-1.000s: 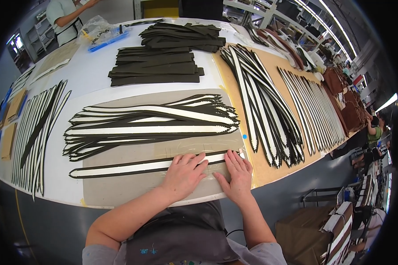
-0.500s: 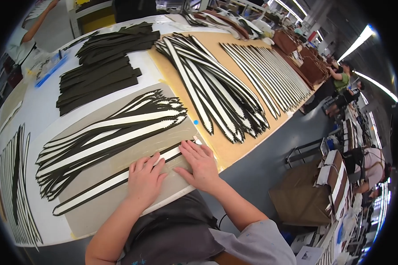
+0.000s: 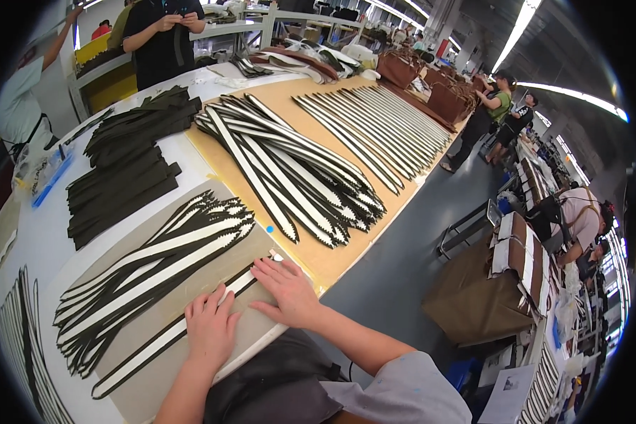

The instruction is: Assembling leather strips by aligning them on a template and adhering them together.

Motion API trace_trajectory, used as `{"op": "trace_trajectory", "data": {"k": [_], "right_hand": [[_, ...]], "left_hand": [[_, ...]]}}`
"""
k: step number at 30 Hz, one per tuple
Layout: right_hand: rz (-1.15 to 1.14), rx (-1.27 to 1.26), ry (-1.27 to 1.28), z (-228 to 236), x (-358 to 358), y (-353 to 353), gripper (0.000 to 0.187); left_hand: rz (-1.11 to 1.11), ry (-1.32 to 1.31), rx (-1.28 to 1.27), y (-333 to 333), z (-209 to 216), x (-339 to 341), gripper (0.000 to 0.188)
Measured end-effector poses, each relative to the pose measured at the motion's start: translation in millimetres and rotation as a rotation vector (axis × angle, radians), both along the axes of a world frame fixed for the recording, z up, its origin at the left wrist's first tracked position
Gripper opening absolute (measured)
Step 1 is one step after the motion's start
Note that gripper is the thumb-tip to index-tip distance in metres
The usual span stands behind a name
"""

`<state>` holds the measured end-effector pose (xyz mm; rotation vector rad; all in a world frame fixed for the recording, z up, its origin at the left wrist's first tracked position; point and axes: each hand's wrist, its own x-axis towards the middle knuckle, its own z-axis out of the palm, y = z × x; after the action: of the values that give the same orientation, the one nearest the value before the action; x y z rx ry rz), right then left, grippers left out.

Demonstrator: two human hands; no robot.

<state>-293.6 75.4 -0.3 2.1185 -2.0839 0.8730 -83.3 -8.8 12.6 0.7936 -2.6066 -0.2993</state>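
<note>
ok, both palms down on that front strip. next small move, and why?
Probably slide the left hand leftward along the strip. Both hands, the right hand too, press flat near its right end, while the long left stretch on the grey sheet lies untouched.

I see both hands flat on one long black-and-white strap [image 3: 180,326], near table edge. Left hand [image 3: 210,328] presses strap middle, fingers spread. Right hand [image 3: 287,292] presses strap's right end. Strap lies on grey board [image 3: 155,378]. Just beyond it, pile of same straps [image 3: 148,265]. Farther right, bigger strap pile [image 3: 290,169] on tan board [image 3: 336,258]. Far left, dark strip stacks [image 3: 120,169]. Person in black [image 3: 164,35] stands far off.
</note>
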Motion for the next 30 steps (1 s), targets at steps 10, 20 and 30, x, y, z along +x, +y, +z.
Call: {"op": "trace_trajectory", "data": {"k": [10, 20, 30], "right_hand": [[0.08, -0.082, -0.151, 5, -4, -5, 0.055], [0.75, -0.145, -0.265, 133, 105, -38, 0.052], [0.987, 0.386, -0.442, 125, 74, -17, 0.037]], "left_hand": [[0.03, 0.064, 0.07, -5, -3, 1, 0.041], [0.077, 0.114, 0.074, -67, 44, -21, 0.038], [-0.089, 0.105, 0.472, -40, 87, 27, 0.03]]}}
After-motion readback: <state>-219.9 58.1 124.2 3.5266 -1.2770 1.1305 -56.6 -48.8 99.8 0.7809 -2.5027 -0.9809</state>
